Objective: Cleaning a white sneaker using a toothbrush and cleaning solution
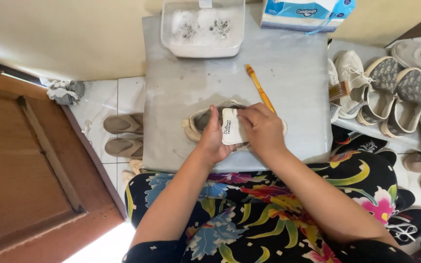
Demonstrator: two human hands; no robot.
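Both hands close on a beige shoe [198, 124] lying on the grey table [181, 87]: the left hand [214, 139] grips its side, the right hand [261, 127] pinches its white tongue [231, 127]. At one o'clock lies an orange brush [258, 86]; at twelve, a soapy tub [203, 27].

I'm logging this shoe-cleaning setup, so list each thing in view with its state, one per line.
beige shoe: on its side on the grey table, held by both hands
white insole: partly pulled out, pinched
left hand: gripping the shoe
right hand: fingers on the insole
tub: open, full of suds
orange brush: lying flat, unheld
tissue pack: lying flat
brown sandals: paired on the floor
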